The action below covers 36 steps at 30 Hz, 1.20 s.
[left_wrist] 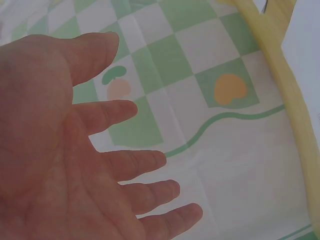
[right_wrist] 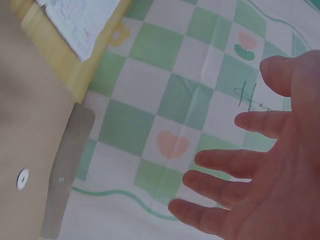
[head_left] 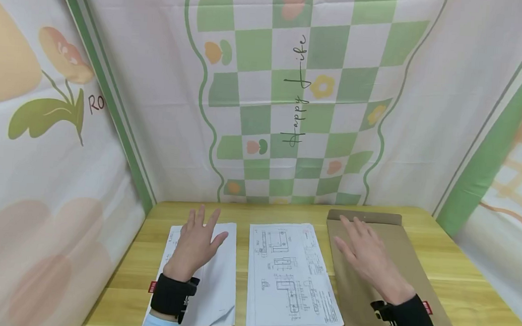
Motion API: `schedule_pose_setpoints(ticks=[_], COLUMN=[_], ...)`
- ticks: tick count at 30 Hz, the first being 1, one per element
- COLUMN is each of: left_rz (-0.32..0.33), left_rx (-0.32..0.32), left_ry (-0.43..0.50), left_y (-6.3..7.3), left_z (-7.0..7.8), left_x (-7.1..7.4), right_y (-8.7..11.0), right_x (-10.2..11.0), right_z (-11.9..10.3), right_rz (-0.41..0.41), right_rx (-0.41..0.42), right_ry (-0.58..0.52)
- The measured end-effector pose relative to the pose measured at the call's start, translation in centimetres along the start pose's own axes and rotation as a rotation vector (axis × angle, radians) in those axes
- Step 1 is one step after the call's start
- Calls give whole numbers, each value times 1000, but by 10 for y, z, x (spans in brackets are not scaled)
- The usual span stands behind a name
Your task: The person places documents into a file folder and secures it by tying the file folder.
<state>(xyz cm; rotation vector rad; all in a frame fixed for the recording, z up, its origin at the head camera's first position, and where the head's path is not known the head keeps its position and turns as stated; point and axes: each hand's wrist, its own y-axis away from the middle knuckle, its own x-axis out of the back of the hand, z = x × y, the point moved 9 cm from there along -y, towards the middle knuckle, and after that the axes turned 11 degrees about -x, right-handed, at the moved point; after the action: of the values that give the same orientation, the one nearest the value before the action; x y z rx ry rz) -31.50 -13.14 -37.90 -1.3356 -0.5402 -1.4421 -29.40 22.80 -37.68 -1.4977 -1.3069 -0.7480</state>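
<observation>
Brown card folder [head_left: 357,306], oblong and flapped at twelve o'clock, lies beneath my right hand [head_left: 370,256], fingers spread wide and holding nothing; white paper sheets [head_left: 215,291], curled at the five o'clock corner, lie beneath my equally splayed left hand [head_left: 197,249]. White sheets printed with line drawings [head_left: 293,281] sit between, at my left's three o'clock, on a yellow wood-grain table [head_left: 470,289].

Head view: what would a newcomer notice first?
Probably the checkered curtain lettered "Happy Life", filling the back. Next, the left hand spread over white papers, and the right hand over a brown envelope. Technical drawings lie between, on the wooden table.
</observation>
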Motion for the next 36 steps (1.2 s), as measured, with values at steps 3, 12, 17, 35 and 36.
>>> schedule_pose_setpoints(ticks=[3,12,17,35,36], left_rz=[-6,8,28,30,25], left_rx=[0,-5,-4,-20,-20], left_ry=[0,-10,-12,18,21], left_y=[1,6,10,16,15], left_z=[0,0,0,2,3], left_x=[-2,-1,1,-8,-10], right_y=[-2,-10,-14,17,19], right_x=[0,-3,-5,-30,-31], right_z=[6,35,63,197,201], right_rz=[-2,-29,-8,-237,-242], right_rx=[-8,-80,-111,-402,-408], right_ry=[-12,-21,54,67,67])
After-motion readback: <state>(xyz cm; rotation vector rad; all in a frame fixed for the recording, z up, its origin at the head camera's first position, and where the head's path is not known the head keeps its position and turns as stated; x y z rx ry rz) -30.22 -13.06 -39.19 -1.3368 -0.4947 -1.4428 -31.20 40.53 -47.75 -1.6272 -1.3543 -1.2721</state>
